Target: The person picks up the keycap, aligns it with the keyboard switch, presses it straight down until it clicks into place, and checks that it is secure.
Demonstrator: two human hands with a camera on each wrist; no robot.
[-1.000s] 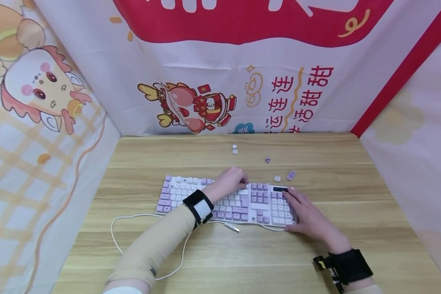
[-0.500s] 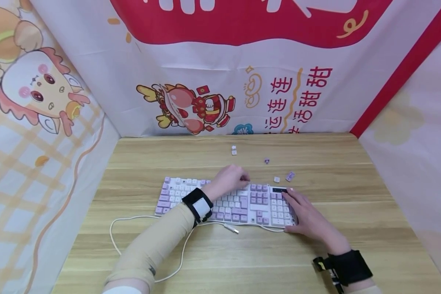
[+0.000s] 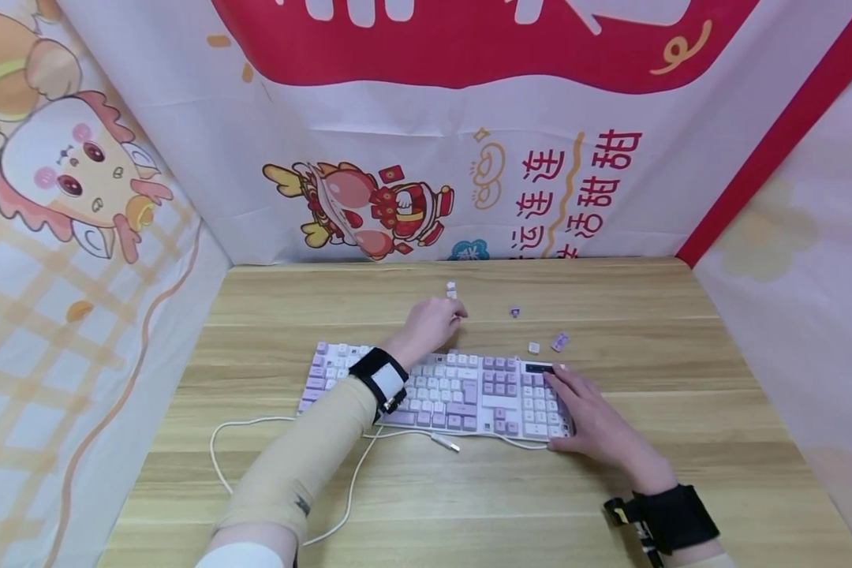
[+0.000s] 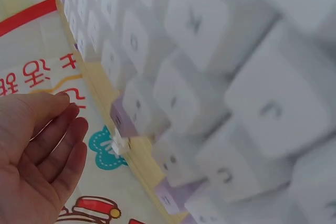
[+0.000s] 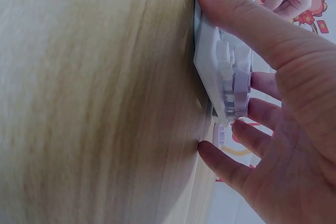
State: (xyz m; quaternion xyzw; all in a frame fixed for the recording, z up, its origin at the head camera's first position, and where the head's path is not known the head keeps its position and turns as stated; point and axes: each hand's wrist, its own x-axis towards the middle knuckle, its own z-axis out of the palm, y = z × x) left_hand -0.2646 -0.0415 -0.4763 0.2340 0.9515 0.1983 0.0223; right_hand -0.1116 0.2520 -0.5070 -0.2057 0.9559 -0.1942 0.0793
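A white and lilac keyboard (image 3: 454, 392) lies across the wooden table. My left hand (image 3: 429, 325) is over the table just behind it, fingers loosely bent and near two white keycaps (image 3: 450, 286). In the left wrist view that hand (image 4: 44, 153) has nothing between thumb and fingers, and a small white piece (image 4: 120, 143) shows beyond the keys. My right hand (image 3: 596, 418) holds the keyboard's right end, thumb at the front edge and fingers spread over the back corner. The right wrist view shows the thumb (image 5: 247, 17) along the keyboard's side.
Behind the keyboard lie a white keycap (image 3: 534, 348), a purple piece (image 3: 559, 341) and a small dark purple one (image 3: 515, 312). A white cable (image 3: 348, 505) loops in front, its plug (image 3: 445, 443) near the keyboard's front edge. Printed cloth (image 3: 369, 102) walls the table's back and sides.
My left hand has lifted off the upper keys and moved back and slightly left, toward the two white keycaps. The right hand stays on the keyboard's end.
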